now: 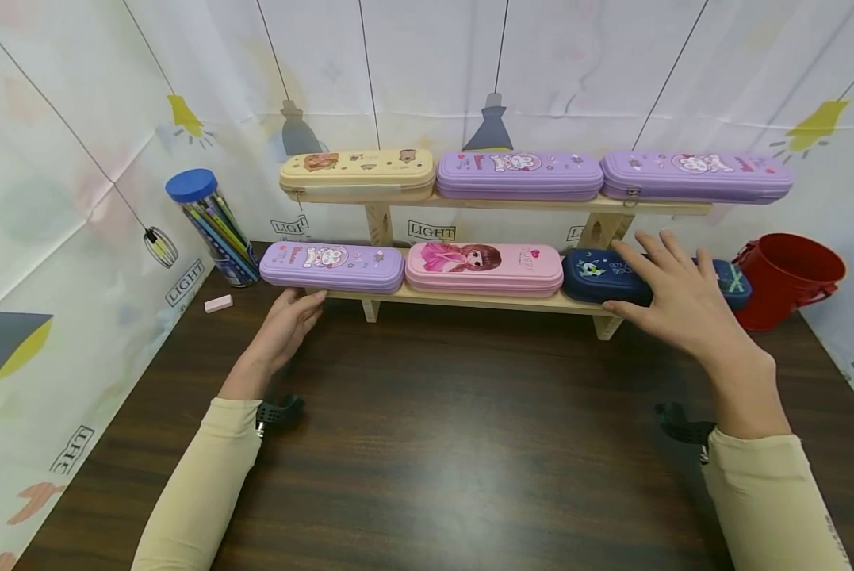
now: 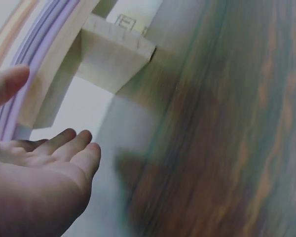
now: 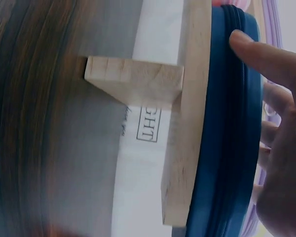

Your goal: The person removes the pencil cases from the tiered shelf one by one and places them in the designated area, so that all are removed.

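Steadying the lower row looks like your step in hand. At the left, your left hand [image 1: 284,329] is by the lower lavender case [image 1: 332,267], its fingers relaxed and grasping nothing; guide that end lightly so the case sits fully on the wooden shelf [image 1: 484,301]. In the middle lies the pink case [image 1: 484,270]; avoid squeezing it. At the right, your right hand [image 1: 683,297] spans the navy case [image 1: 601,281], which overhangs the shelf's end: fingers splayed, not clenched, their pressure impossible to tell. Nudge inward evenly, never down on the overhang.

As for containers, a blue-lidded tub [image 1: 216,230] of pencils stands leftmost on the bench [image 1: 434,436]; the three cases look zipped, contents hidden; the red bucket [image 1: 772,297] hides its bottom.
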